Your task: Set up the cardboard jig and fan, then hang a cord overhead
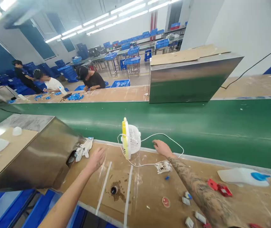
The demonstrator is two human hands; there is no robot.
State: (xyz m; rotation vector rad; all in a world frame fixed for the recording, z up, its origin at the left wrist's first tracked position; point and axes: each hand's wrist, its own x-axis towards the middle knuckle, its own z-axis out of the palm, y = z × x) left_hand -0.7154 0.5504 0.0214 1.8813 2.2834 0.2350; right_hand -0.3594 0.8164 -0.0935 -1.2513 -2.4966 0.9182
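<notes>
A small white and yellow desk fan (131,138) stands on the brown worktable (149,186) beside the green conveyor belt (197,126). Its white cable (166,136) loops behind it. My left hand (96,159) reaches forward over the table with fingers apart, holding nothing, between a pair of white gloves (84,148) and the fan. My right hand (162,147) rests flat at the table's far edge, right of the fan, touching or just beside the cable, and holds nothing.
A steel housing (40,155) stands at the left and another (187,77) across the belt. Small red parts (219,187), white parts (186,201), a crumpled scrap (163,166) and a white and blue piece (243,176) lie on the table. Three people work at the far bench.
</notes>
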